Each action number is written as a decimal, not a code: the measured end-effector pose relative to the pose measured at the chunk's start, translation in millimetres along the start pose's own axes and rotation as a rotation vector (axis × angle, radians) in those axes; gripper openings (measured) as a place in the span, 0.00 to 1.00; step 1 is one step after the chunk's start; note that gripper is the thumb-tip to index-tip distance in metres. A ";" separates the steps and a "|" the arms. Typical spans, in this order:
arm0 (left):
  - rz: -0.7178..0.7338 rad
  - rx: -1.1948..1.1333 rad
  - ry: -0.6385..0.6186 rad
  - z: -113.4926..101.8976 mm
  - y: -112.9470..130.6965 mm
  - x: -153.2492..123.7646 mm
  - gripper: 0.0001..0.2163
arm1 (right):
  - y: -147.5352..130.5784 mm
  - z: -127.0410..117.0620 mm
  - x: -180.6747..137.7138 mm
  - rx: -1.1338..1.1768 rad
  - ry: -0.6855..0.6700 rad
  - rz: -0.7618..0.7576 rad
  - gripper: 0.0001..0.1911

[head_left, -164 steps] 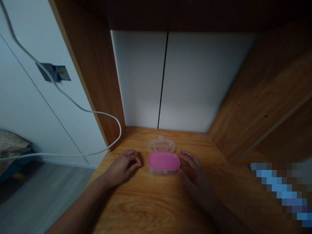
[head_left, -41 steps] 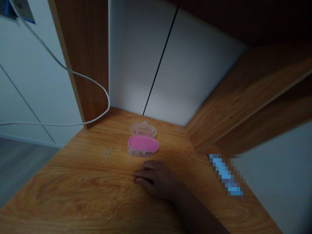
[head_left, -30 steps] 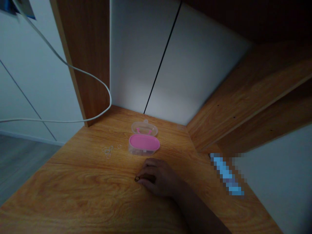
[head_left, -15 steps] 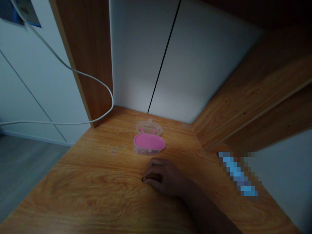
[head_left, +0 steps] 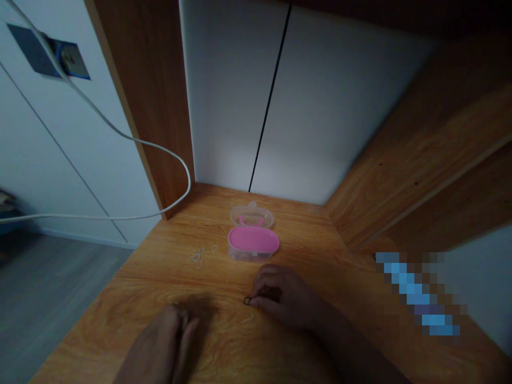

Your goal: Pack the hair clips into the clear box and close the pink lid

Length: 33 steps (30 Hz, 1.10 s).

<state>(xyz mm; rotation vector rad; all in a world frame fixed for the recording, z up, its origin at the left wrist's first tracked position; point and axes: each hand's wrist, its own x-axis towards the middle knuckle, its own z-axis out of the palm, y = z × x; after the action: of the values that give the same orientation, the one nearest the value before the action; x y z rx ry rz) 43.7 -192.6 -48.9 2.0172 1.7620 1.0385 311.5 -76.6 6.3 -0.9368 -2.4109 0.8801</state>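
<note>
My right hand (head_left: 286, 296) rests on the wooden tabletop, thumb and fingertips pinched on a small dark ring-shaped band (head_left: 247, 301). To the lower left is my left hand (head_left: 162, 338), slightly blurred, its fingers curled in; what they hold, if anything, is hidden. Beyond my right hand sits a clear plastic case (head_left: 248, 256) with a pink oval top surface (head_left: 254, 239). Its transparent lid (head_left: 252, 209) lies folded back behind it, with pink pieces showing through. Several thin pale rings (head_left: 197, 257) lie loosely grouped left of the case.
A wooden tabletop (head_left: 224, 282) meets a white back panel (head_left: 224, 106) and wooden side boards (head_left: 384, 197). A white cable (head_left: 160, 148) loops down at the left. A blurred-out bluish object (head_left: 416, 293) lies at the right.
My left hand has come into view from the lower left. My right hand keeps its pinch on the dark band. The whole view has shifted slightly.
</note>
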 end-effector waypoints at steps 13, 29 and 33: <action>0.344 0.048 -0.054 -10.4 13.0 26.7 0.07 | -3.0 -7.8 1.2 -0.224 -0.014 0.050 0.04; 0.294 0.172 -0.037 -7.1 12.9 26.3 0.13 | -17.6 -8.7 2.7 -0.118 -0.034 0.101 0.02; 0.306 0.157 -0.042 -7.4 15.5 27.9 0.11 | -24.6 -1.8 5.0 -0.126 -0.028 0.128 0.02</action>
<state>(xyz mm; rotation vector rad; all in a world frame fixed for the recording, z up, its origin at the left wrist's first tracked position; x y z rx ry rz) 50.6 -171.7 -24.7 2.4450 1.5915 0.9555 297.9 -86.5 25.1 -1.1439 -2.4771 0.7973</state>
